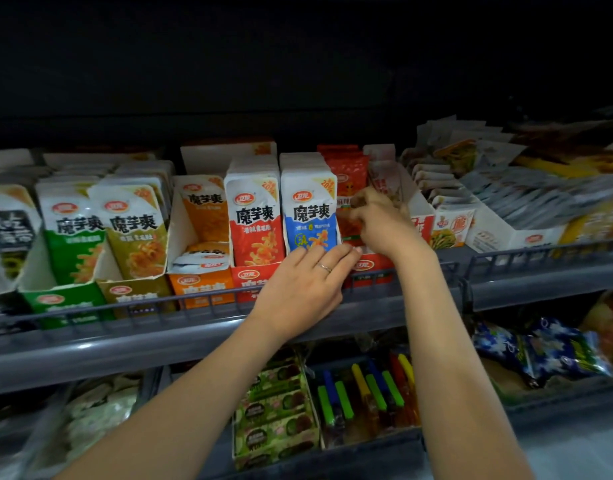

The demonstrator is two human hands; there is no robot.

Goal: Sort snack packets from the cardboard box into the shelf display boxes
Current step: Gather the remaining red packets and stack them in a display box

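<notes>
A row of shelf display boxes holds upright snack packets: green (74, 237), olive (137, 230), orange (203, 209), red-and-white (255, 216) and blue-and-white (308, 213). My left hand (305, 289) lies flat with straight fingers against the front of the blue box, fingertips reaching the red display box (371, 265). My right hand (381, 225) reaches into that red box, its fingers curled round red packets (348, 181) standing there; motion blur hides the exact grip. The cardboard box is out of view.
A grey wire rail (194, 299) runs along the shelf front. More white display boxes with packets (450, 220) stand to the right. The lower shelf holds green snack bars (274, 410), coloured jelly sticks (364, 386) and blue bags (540, 344).
</notes>
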